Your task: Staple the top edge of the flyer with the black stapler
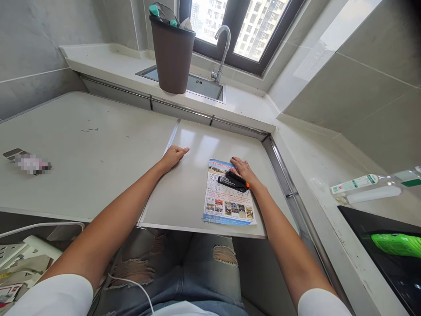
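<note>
My left hand point(174, 157) rests on the white tabletop point(177, 197) near the seam between its two panels. Its fingers are curled in and the thumb points right; nothing shows in it. My right hand point(242, 169) lies with fingers stretched out over the upper right edge of a printed leaflet point(230, 204). On that leaflet, just left of and below this hand, is a black stapler point(233, 181) with an orange tip at its right end. The hand is beside the stapler, not wrapped around it; whether they touch I cannot tell.
Small dark bits point(92, 130) and a blurred-out object point(31, 163) lie on the left panel. A brown bin point(173, 57) stands by the sink point(207, 87) and faucet point(223, 48). To the right are a clear bottle point(371, 186) and a green packet point(396, 244).
</note>
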The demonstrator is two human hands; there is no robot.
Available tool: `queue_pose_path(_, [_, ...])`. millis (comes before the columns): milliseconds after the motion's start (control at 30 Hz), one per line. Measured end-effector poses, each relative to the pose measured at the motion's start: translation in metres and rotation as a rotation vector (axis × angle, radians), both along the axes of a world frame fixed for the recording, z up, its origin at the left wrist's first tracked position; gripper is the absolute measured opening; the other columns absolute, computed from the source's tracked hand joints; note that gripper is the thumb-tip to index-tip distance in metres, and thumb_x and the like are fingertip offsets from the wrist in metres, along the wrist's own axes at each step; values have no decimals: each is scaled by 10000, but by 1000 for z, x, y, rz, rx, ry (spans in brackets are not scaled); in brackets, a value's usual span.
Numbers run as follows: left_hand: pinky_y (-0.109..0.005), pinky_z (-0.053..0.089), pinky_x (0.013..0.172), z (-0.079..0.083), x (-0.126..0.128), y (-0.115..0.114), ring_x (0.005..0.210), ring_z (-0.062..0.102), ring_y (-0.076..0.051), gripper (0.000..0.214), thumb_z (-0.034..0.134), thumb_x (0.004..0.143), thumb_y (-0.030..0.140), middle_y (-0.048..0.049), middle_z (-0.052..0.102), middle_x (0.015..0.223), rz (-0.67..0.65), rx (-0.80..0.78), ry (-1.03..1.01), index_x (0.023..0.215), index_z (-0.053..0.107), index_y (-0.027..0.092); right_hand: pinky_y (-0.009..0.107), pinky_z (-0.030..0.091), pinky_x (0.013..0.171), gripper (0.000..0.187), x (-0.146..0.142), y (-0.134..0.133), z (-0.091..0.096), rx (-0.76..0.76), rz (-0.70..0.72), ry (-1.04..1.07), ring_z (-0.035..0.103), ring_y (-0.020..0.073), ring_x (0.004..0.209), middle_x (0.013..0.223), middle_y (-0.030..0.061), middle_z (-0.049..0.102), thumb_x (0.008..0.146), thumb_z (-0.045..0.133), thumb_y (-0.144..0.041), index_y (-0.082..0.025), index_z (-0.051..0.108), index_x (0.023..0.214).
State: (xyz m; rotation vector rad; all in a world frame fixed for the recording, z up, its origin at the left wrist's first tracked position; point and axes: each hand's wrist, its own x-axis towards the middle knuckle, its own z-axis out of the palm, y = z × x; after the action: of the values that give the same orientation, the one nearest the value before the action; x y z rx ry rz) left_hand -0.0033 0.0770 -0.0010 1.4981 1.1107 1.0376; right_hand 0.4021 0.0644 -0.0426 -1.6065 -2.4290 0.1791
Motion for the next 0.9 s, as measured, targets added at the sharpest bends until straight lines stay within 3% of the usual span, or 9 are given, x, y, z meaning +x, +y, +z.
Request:
queue_pose_path(233, [-303, 188, 530, -1, 1, 1, 530, 139, -99, 633, 627, 914, 537, 49, 193, 530, 40, 70, -47, 536, 224, 226, 718, 214, 1256, 530, -76, 23, 8, 12, 112, 17, 376, 337, 1561, 1661, 172, 432, 1077, 448, -480, -223, 513, 1535])
queue_pose_path(400, [-291, 300, 585, 2, -2, 0, 561, 161, -103, 629, 639, 921, 473, 48, 197, 543, 173, 311, -166, 531, 224, 207, 730, 191, 1256, 507, -147, 42, 11, 38, 201, 35, 377, 350, 1554, 1637, 179, 464, 1078, 477, -463, -207, 541, 1511])
queue_pose_path(567, [-305, 261, 562, 1, -7, 3, 546, 225, -106, 590, 632, 943, 436, 35, 238, 533, 301, 357, -162, 515, 302, 198, 680, 161, 1293, 554, -202, 53, 19, 11, 256, 61, 343, 315, 1575, 1663, 148, 435, 1095, 450, -452, -216, 443, 1597])
queue_pose_path(733, [-308, 261, 561, 0, -10, 6, 546, 245, -104, 591, 632, 953, 434, 31, 255, 533, 346, 374, -155, 517, 314, 193, 640, 196, 1300, 506, -222, 52, 23, 12, 318, 60, 348, 285, 1572, 1663, 99, 447, 1111, 404, -409, -236, 465, 1583])
queue_pose_path(900, [-308, 255, 552, 2, -10, 4, 547, 233, -107, 599, 625, 953, 451, 27, 250, 535, 369, 354, -156, 516, 304, 195, 673, 184, 1290, 561, -210, 43, 22, 43, 250, 13, 320, 320, 1584, 1689, 151, 389, 1110, 378, -430, -200, 397, 1622])
